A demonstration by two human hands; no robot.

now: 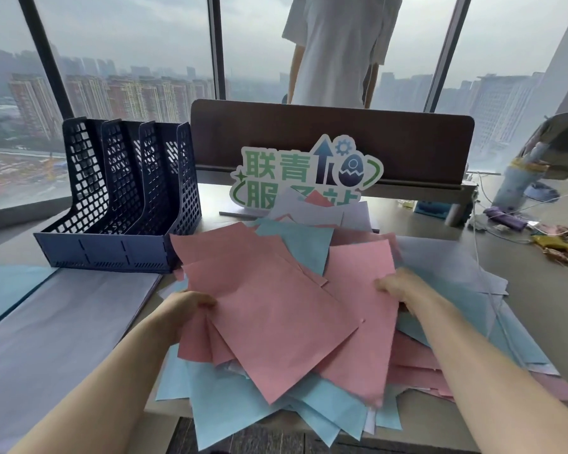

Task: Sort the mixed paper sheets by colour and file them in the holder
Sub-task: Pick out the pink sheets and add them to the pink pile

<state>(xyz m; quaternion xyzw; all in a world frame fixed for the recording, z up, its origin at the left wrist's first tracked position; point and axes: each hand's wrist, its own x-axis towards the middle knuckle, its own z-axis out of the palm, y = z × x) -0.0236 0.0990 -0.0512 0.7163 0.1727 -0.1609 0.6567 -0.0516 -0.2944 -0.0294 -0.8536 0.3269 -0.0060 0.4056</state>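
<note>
Both our left hand (191, 304) and right hand (399, 288) pinched the pink sheets (276, 306) above the mixed pile (243, 404); squaring their edges first should ease filing into the blue holder (125, 198).

Matt pink paper sheets (276, 303); perforated dark-blue plastic holder (125, 198); smooth dark wood-look divider (335, 139).

Two bare forearms in view, no sleeves visible. Left hand (186, 308) and right hand (399, 286) carry no gloves, rings, watch or markings visible from this angle.
</note>
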